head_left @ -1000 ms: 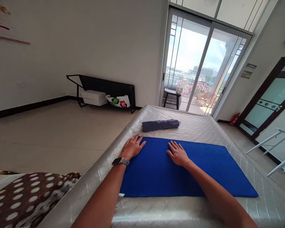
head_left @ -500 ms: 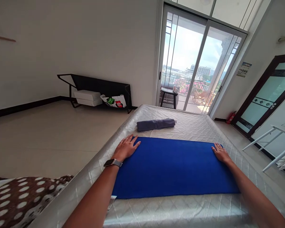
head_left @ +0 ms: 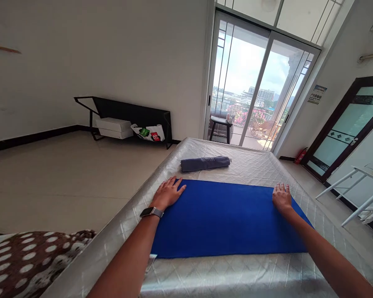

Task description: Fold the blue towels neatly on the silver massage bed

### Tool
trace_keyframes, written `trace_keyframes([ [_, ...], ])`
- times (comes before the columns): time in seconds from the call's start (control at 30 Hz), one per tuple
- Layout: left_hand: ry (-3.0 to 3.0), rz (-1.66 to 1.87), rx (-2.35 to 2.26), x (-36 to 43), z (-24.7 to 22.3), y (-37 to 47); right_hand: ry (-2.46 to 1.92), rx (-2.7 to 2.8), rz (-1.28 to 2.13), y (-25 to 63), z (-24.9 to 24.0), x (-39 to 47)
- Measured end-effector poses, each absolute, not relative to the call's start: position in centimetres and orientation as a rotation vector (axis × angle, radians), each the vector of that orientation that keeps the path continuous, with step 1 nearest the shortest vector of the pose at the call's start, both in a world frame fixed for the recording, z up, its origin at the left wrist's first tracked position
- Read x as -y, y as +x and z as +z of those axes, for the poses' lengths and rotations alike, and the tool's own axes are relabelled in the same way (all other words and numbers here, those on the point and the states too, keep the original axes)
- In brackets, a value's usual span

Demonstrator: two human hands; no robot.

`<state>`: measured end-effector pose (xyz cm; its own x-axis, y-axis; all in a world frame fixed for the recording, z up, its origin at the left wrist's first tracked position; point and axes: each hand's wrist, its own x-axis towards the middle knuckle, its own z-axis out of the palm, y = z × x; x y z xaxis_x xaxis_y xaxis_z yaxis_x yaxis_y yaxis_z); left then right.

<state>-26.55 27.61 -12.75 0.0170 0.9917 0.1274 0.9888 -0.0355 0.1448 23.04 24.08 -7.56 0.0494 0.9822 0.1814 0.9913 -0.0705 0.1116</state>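
A blue cloth (head_left: 230,219) lies spread flat across a silvery quilted mattress (head_left: 224,275). My left hand (head_left: 168,193), with a watch on the wrist, rests open on the cloth's far left corner, fingers stretched forward. Near the far right corner, my right hand (head_left: 282,198) is open with its fingers extended, over the cloth's far edge. Just beyond the cloth lies a rolled dark grey towel (head_left: 205,164) with pale lettering. A small white tag (head_left: 151,260) sticks out at the near left corner of the cloth.
Brown polka-dot fabric (head_left: 31,260) lies at the lower left. A black rack (head_left: 130,109) with white boxes stands by the wall. Sliding glass doors (head_left: 236,78) are beyond the mattress. On the right are a white table (head_left: 366,174) and a dark-framed door (head_left: 345,128).
My right hand has moved left along the far edge of the blue cloth, baring its right corner area. My left hand stays at the far left corner.
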Motion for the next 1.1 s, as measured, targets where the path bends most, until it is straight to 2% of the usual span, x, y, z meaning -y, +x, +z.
trace_keyframes([
  [0.1, 2.205, 0.321, -2.171, -27.4, -12.4, -26.3, -2.085, 2.272, -0.318, 15.4, -7.4, -23.1],
  [0.23, 2.227, 0.332, -2.183, -27.3, -12.5, -26.2, -1.702, 2.538, 0.008, 5.8, -8.4, -20.7],
  [0.37, 2.243, 0.325, -2.193, -27.4, -12.7, -26.3, -1.529, 2.633, 0.204, 2.5, -9.5, -18.9],
  [0.53, 2.218, 0.383, -2.169, -27.6, -12.9, -26.3, -1.758, 2.577, 0.243, 7.5, -10.2, -19.0],
  [0.9, 2.236, 0.325, -2.179, -27.8, -13.1, -26.8, -2.562, 1.881, 0.059, 30.2, -9.9, -19.5],
  [1.1, 2.226, 0.294, -2.175, -27.9, -13.1, -27.0, -2.671, 1.775, -0.058, 32.0, -9.6, -18.5],
])
